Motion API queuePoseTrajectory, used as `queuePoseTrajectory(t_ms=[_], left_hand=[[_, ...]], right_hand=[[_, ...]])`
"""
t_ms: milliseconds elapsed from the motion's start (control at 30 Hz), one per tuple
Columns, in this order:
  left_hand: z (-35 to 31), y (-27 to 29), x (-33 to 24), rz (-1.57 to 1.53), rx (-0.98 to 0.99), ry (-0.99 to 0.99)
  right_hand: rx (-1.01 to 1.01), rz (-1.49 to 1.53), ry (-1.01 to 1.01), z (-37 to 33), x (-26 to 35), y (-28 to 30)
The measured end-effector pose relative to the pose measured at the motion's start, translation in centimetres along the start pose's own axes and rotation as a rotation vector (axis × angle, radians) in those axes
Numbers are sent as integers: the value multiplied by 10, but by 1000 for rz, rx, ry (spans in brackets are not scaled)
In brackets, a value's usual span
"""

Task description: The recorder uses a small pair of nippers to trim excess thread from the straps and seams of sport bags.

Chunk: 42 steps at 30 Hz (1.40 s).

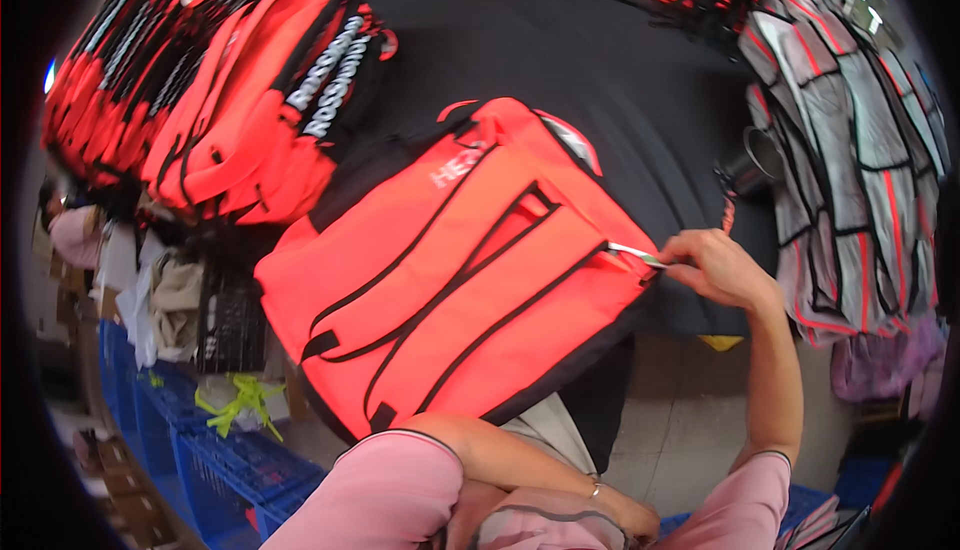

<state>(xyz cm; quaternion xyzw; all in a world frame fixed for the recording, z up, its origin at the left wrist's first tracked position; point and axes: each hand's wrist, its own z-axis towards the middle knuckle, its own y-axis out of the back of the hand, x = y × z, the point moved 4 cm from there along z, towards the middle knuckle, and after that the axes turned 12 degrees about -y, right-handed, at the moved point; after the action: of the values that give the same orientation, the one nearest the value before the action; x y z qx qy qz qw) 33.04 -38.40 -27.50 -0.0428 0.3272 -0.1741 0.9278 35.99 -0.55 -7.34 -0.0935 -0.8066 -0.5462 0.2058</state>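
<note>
A bright coral-red backpack (pixel 560 295) with black edging lies on the black tabletop, its shoulder straps facing up. At its right edge my right hand (pixel 715 265) is closed in a pinch on a thin white strip (pixel 630 250), which lies against the red fabric; what exactly the strip is cannot be made out. My left forearm crosses low in front of my body, below the bag. Near the bottom edge, my left hand (pixel 635 520) shows only in part, apart from the backpack, with its fingers hidden.
More red backpacks (pixel 250 100) are piled at the left. Grey mesh pieces with black and red trim (pixel 860 160) hang over the right side. A dark cup-like object (pixel 755 162) stands beside them on the black tabletop (pixel 480 40). Blue crates (pixel 215 450) sit at lower left.
</note>
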Motion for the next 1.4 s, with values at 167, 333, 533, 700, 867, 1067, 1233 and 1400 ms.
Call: queuePoseTrajectory(t_ms=[167,333,533,700,867,1067,1233,1400], left_hand=[[-2,11,-68,-29,146,106],[6,10,-77,17,249,206],[57,103,-199,509,318,587],[52,174,-301,739,290,833],[-17,247,-462,1325,-476,566],[-148,221,-601,2343,-812,942],[-198,151,-615,2458,-997,1008],[-240,120,-603,2199,-1472,948]], right_hand=[[-107,-112,127,7,9,-11],[-163,-198,56,14,18,-26],[-239,-165,82,-40,13,12],[-589,341,-383,-88,-63,3],[-821,235,-564,-96,-151,-47],[-1100,-147,-421,-69,-177,-57],[-1152,-106,-411,-78,-98,-69],[-116,1056,-490,-64,-9,-184]])
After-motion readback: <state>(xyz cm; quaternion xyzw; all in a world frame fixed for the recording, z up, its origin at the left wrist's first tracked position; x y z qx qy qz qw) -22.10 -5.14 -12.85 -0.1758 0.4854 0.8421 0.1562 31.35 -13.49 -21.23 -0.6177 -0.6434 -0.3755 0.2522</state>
